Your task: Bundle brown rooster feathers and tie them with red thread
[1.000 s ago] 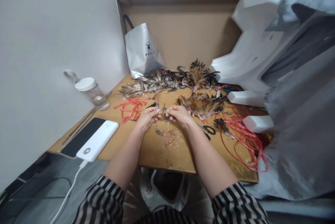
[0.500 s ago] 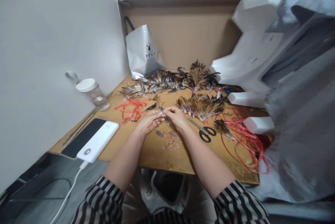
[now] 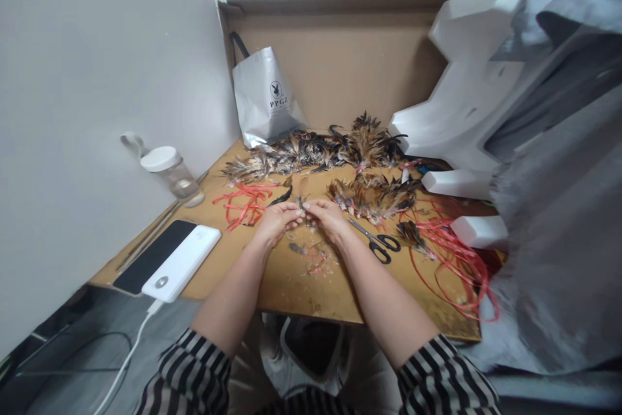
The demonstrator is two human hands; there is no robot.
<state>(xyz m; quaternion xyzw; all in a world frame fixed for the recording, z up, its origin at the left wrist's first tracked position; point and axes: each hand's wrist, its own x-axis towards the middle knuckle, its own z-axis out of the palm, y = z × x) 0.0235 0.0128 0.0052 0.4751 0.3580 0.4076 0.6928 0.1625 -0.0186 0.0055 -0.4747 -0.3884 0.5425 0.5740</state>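
Observation:
My left hand (image 3: pixel 278 221) and my right hand (image 3: pixel 329 215) meet over the middle of the table, fingertips pinched close together. Between them they hold a small dark feather (image 3: pixel 300 204), partly hidden by the fingers. Just beyond my left hand lies a black feather (image 3: pixel 282 195). To its left is a heap of red plastic strips (image 3: pixel 247 202). A row of brown feather bundles (image 3: pixel 374 198) lies past my right hand, and black-handled scissors (image 3: pixel 376 240) rest to the right of that hand. Feather scraps and red bits (image 3: pixel 318 259) are scattered below my hands.
A long feather pile (image 3: pixel 311 151) runs along the back beside a silver bag (image 3: pixel 267 98). On the left stand a lidded jar (image 3: pixel 177 175), a phone (image 3: pixel 155 253) and a white power bank (image 3: pixel 182 264). Red strips (image 3: pixel 451 253) and white foam (image 3: pixel 479 232) crowd the right. Below is a bin (image 3: pixel 311 347).
My hands stay together in nearly the same spot. My right fingers have shifted slightly and the feather between the fingertips is turned a little differently.

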